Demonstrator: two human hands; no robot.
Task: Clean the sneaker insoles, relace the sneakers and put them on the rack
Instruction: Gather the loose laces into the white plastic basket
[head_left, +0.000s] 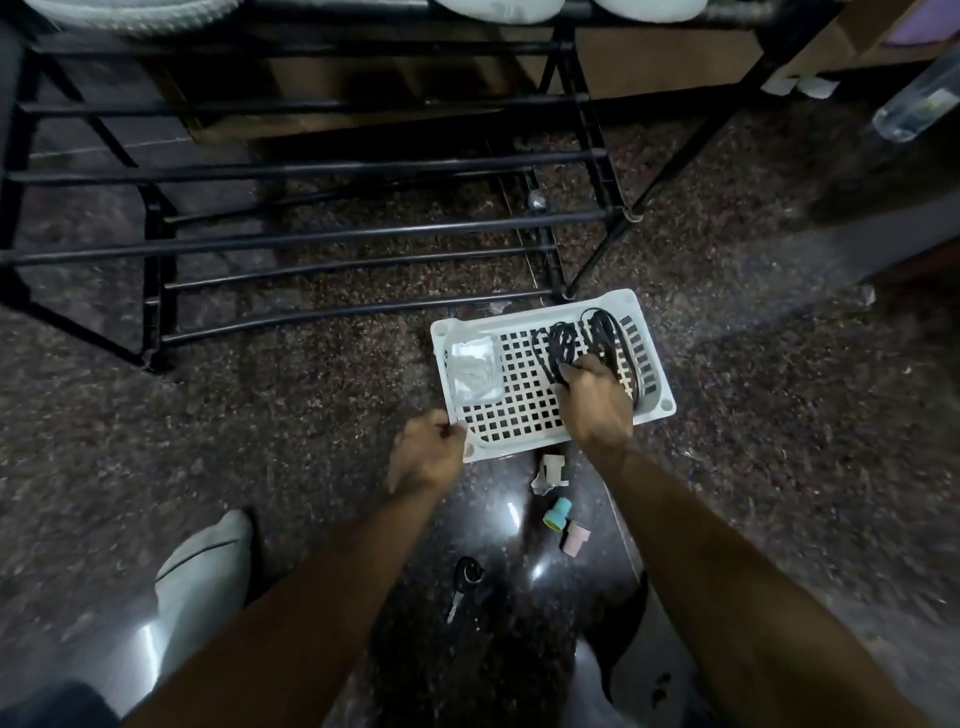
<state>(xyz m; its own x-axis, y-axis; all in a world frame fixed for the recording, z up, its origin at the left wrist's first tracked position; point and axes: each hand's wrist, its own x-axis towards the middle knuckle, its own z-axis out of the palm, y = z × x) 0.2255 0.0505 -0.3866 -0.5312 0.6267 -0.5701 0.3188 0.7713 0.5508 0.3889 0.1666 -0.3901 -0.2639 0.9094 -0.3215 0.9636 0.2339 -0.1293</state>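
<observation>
A white perforated plastic basket (524, 410) sat on a dark speckled stone floor (779, 389), seen from above by a person reaching down with both bare arms. The right hand (595, 400) was inside the basket at its right half, fingers curled around a bundle of black shoelaces (566, 338) whose loops spread out beyond the hand toward the basket's far right corner. The left hand (428, 454) gripped the basket's near left corner, thumb and fingers pinching the rim. In the basket's left end lay a small clear packet (475, 371) holding something white; what it was could not be made out.

Just beyond the basket stood a black metal shoe rack (311, 234) with several tiers of bars. On its top tier, well beyond the basket, rested pale sneaker soles (498, 8), only partly in view.

Nearer the person than the basket, small things lay on the floor: a crumpled beige scrap (551, 470), a teal cap (557, 514) touching a pink cap (574, 538), and a key on a black ring (464, 584). Well to the near left of the basket lay a white sneaker (200, 577).
</observation>
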